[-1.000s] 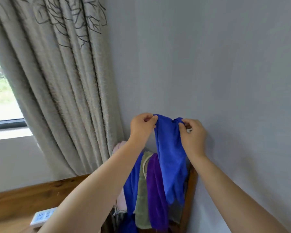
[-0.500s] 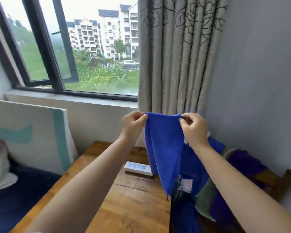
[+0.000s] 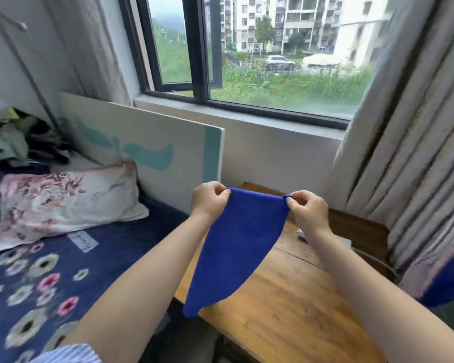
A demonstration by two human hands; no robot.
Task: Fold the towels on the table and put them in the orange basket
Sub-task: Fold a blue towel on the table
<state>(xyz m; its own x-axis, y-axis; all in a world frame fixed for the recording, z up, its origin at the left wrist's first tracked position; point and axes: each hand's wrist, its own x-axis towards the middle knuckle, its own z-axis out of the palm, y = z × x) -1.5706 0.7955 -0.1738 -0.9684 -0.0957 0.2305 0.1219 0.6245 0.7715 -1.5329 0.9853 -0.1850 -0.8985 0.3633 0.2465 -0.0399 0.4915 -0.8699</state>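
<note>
A blue towel [image 3: 240, 244] hangs in the air between the two hands, stretched flat along its top edge and tapering down to a point that dangles past the near left edge of the wooden table [image 3: 294, 305]. The left hand [image 3: 207, 200] pinches the towel's upper left corner, its fingers [image 3: 222, 191] curled tight around the cloth, and the right hand [image 3: 308, 213] pinches the upper right corner the same way, thumb and fingers closed on the fabric. Both forearms reach forward from the bottom of the view. The table stands under a window [image 3: 273, 61], with a grey curtain [image 3: 414, 142] hanging along its right side. Part of a small white object on the table shows just past the right wrist; what it is cannot be told. To the left lies a bed [image 3: 71, 271] with a dark floral cover and a patterned pillow [image 3: 63, 197].
</note>
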